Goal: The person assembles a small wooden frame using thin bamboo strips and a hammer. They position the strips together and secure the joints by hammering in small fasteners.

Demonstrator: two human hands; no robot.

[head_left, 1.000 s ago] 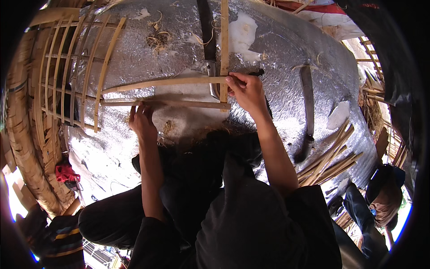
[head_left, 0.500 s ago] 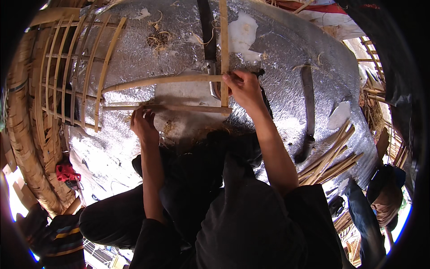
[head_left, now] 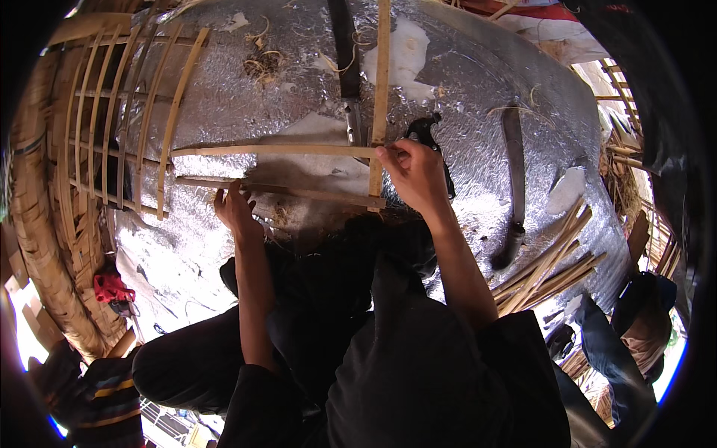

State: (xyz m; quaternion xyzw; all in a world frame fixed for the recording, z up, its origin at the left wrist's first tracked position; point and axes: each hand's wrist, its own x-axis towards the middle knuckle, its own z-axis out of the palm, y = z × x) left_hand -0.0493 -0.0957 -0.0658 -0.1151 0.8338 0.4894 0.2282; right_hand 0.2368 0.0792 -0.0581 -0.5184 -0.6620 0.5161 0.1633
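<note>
My right hand [head_left: 414, 173] pinches the right end of a long bamboo slat [head_left: 276, 150], where it meets an upright slat [head_left: 382, 67]. Nearer to me, a second crosswise slat [head_left: 299, 194] lies with its right end over the foot of that upright piece. At its left part, my left hand [head_left: 236, 210] has its fingers apart, the tips at the slat's edge. Just beyond my right hand lies a black tool [head_left: 424, 133], partly hidden by the hand. A long dark-handled blade [head_left: 346, 60] lies beside the upright slat.
A slatted bamboo grid [head_left: 134, 112] stands at the left, by a thick bamboo pole [head_left: 48, 224]. Silvery sheeting [head_left: 463, 82] covers the ground. At the right lie another long knife-like tool [head_left: 514, 172] and a bundle of bamboo strips [head_left: 549, 261]. Another person's leg [head_left: 609, 343] shows at lower right.
My right hand has drawn slightly nearer and to the right, bringing the joined slats along. The nearer slat's right end has swung toward me. The other person's leg has shifted.
</note>
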